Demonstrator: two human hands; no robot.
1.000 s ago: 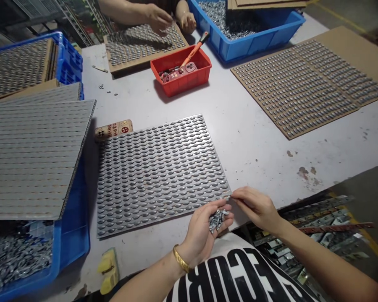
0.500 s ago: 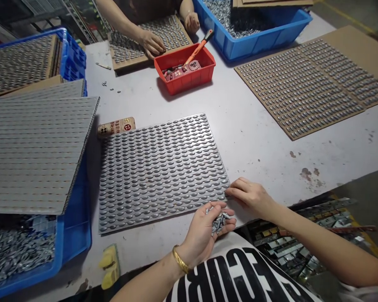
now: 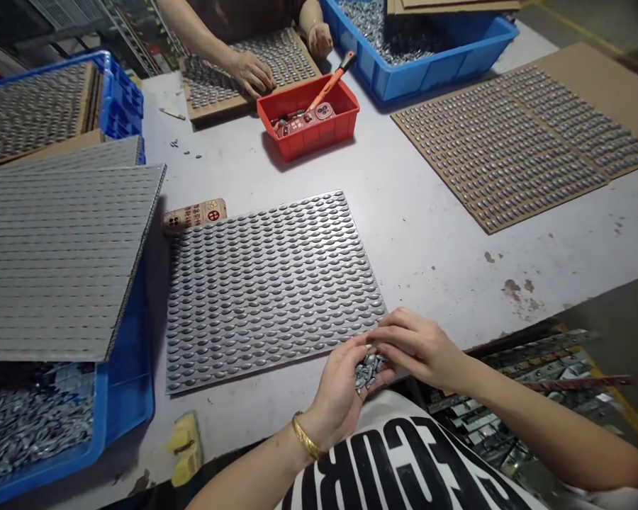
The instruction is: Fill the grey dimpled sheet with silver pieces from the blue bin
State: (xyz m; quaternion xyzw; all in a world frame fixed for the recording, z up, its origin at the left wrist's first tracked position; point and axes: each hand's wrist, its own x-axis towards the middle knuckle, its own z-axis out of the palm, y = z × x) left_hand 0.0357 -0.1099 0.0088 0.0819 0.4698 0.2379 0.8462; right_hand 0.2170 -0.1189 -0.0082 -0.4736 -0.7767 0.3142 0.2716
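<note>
Stained white table (image 3: 409, 255) under studded board (image 3: 271, 290); yellow-lined floor (image 3: 603, 25) beyond

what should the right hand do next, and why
I'd probably have the right hand pinch a single piece from the small metal pieces: they lie loose in the cupped left hand, the right fingertips are right beside them, and both hands are at the near right corner of the grey board. Whether it grips one now is hidden.
</note>
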